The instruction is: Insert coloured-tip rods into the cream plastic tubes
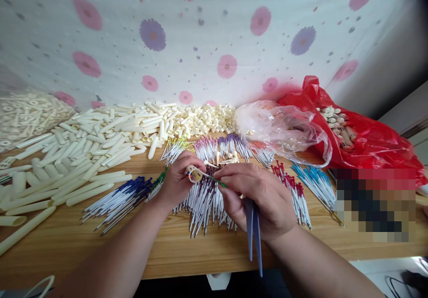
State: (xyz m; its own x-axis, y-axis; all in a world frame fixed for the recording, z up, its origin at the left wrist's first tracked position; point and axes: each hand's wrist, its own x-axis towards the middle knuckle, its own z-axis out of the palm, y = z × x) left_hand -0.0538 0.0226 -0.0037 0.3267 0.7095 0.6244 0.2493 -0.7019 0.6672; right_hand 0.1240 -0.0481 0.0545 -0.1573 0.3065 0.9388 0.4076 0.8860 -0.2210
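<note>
My left hand (pixel 177 180) is closed around a cream pen barrel (pixel 194 173), its round open end facing me. My right hand (pixel 257 200) pinches a thin green-tipped refill (pixel 214 180) whose end sits in that barrel's mouth. Two blue-grey strips (pixel 253 235) also hang down from my right palm. Both hands hover over a heap of purple-tipped refills (pixel 203 204) on the wooden table (pixel 187 253).
Cream pen barrels (pixel 100 142) and small spring-like parts (pixel 207 117) are heaped at the back. Blue refills (pixel 117 200) lie left, red refills (pixel 294 193) and light-blue refills (pixel 316 182) right. A clear plastic bag (pixel 284 128) and red bag (pixel 364 137) sit far right. Flowered cloth (pixel 200 43) hangs behind.
</note>
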